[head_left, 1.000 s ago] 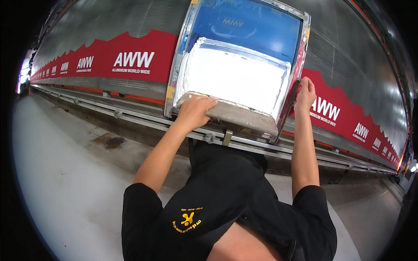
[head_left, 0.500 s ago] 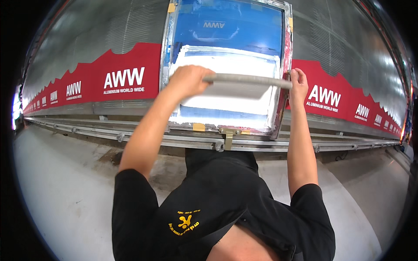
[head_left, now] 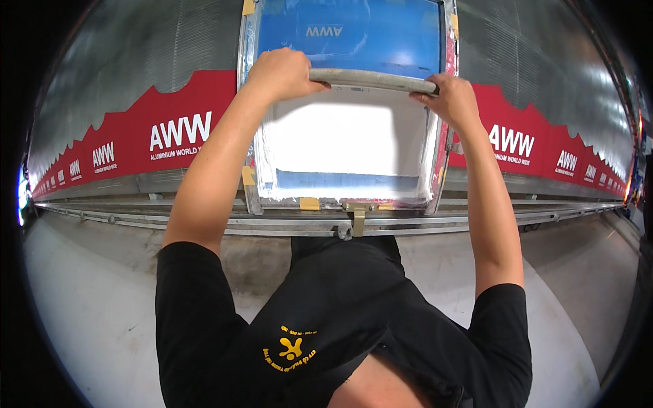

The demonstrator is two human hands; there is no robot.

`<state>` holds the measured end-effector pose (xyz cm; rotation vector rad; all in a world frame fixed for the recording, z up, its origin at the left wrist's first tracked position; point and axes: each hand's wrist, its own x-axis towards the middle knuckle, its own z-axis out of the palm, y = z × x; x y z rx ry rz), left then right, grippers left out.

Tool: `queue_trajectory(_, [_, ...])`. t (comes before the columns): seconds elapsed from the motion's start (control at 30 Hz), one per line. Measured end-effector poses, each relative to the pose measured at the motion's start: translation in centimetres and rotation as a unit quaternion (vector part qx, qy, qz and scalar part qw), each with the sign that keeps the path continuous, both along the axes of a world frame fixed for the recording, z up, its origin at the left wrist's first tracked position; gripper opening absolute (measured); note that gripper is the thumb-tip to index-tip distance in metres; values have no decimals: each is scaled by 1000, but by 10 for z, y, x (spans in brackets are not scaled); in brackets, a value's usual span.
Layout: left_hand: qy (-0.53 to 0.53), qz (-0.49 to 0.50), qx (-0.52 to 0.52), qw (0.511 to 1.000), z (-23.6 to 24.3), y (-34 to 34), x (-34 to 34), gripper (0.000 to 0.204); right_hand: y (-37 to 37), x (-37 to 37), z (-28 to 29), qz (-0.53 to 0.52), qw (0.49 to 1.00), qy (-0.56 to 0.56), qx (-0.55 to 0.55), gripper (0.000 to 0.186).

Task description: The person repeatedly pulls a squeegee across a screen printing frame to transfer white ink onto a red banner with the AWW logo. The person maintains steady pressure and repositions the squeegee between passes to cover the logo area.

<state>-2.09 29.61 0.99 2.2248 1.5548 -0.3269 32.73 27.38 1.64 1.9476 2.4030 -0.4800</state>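
A long grey squeegee bar [head_left: 371,78] lies across a metal-framed screen [head_left: 449,27]. Its mesh has a blue upper part [head_left: 381,34] and a broad white layer [head_left: 340,136] below, with a bluish band near the bottom. My left hand [head_left: 279,75] is wrapped round the bar's left end. At the other end, my right hand [head_left: 449,98] grips it, fingers curled round. A brass-coloured bracket [head_left: 357,221] sits at the middle of the frame's lower edge.
A long grey sheet [head_left: 530,54] with a printed red band [head_left: 194,102] stretches behind the screen to both sides. Metal rails [head_left: 163,219] run along its near edge, with a pale floor [head_left: 102,292] below.
The squeegee has moved up from the screen's bottom edge to near the white layer's upper edge. My left hand rose with it; my right hand went from the side of the frame onto the bar.
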Motion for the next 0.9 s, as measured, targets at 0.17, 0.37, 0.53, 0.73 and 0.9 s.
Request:
queue_trajectory(0.17, [-5,10,44,999,2,-25,2,64,-24,3,-27,40,991,-10,124,44])
queue_trajectory(0.37, [-9,68,-12,998,0,-180,9,55,-170,19,-31,50,984,58,162,35])
queue_trajectory(0.53, [-104,87,127,983,-7,-296,7,58,-258,22,-10,71,978,105,163,47])
queue_trajectory(0.73, [-97,38,136,985,19,-337,10,58,-299,31,6,101,986,113,72,45])
queue_trajectory(0.9, [-75,11,15,997,43,-247,-11,54,-225,27,29,112,988,99,41,31])
